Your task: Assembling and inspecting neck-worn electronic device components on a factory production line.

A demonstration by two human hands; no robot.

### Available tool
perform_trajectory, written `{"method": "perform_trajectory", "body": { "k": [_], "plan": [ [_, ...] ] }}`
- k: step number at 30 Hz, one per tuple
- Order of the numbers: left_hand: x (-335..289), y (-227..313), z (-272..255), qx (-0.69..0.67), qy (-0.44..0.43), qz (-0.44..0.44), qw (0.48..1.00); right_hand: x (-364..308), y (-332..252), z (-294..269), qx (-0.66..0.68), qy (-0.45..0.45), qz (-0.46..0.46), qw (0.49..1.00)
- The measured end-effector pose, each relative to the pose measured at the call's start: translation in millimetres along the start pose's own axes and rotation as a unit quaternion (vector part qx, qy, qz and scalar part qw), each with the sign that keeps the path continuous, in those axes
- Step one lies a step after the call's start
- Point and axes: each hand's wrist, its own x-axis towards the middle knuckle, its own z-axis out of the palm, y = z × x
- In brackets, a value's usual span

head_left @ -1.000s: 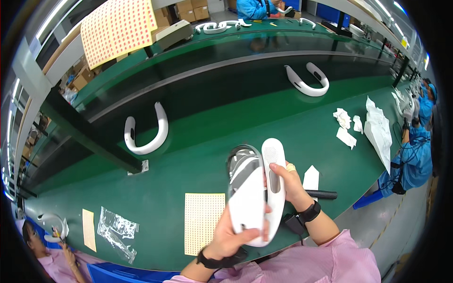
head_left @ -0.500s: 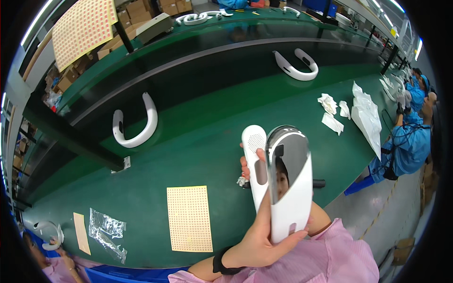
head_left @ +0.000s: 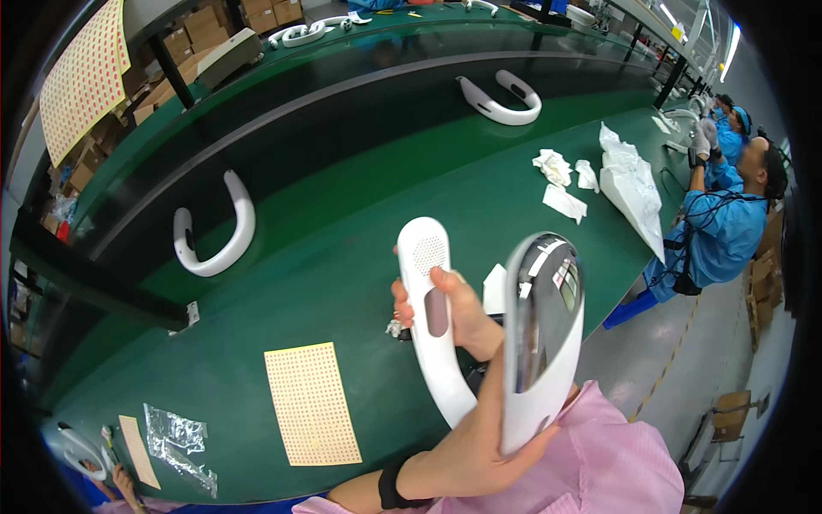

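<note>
Both my hands hold a white U-shaped device, close to my body above the green bench. One arm of it ends in a pad of small holes and has a brownish oval inset; the other has a glossy, mirror-like inner face. My left hand, with a black band at the wrist, wraps round the lower part of the glossy arm. Farther off, my right hand grips the perforated arm, thumb on its face beside the inset. The bend joining the two arms is partly hidden by my left hand.
Two similar white U-shaped devices lie toward the back. A sticker sheet and a clear plastic bag lie at left. Crumpled tissues and a white bag lie at right. A co-worker in blue sits beyond.
The device has turned, so its two arms now stand wider apart and the glossy face looks more to the right. More of my right hand shows. The whole view has shifted slightly.
</note>
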Motion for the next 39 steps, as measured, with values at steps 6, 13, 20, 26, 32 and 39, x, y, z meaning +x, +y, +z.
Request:
{"method": "perform_trajectory", "body": {
  "k": [6,13,20,26,32,39],
  "plan": [
    [-25.7,15.9,-64.9,-0.121,0.271,-0.060,0.953,-11.2,-25.6,-2.3,-0.136,0.101,-0.030,0.985],
    [-46.9,-34.5,-136.4,-0.311,0.286,0.052,0.905,-17.9,-29.2,19.6,-0.175,-0.025,-0.111,0.978],
    [-66.9,-46.5,-154.3,-0.390,0.249,0.099,0.881,-8.8,-23.1,21.6,-0.068,-0.126,-0.043,0.989],
    [-70.9,-55.0,-155.9,-0.446,0.233,0.095,0.859,-11.1,-22.3,17.6,-0.043,-0.136,-0.034,0.989],
    [-72.4,-56.2,-153.6,-0.448,0.246,0.090,0.855,-10.5,-21.8,15.2,-0.046,-0.134,-0.032,0.989],
    [-73.4,-48.3,-146.0,-0.322,0.285,0.108,0.896,-14.1,-15.7,16.9,-0.270,-0.057,-0.049,0.960]
  ]
}}
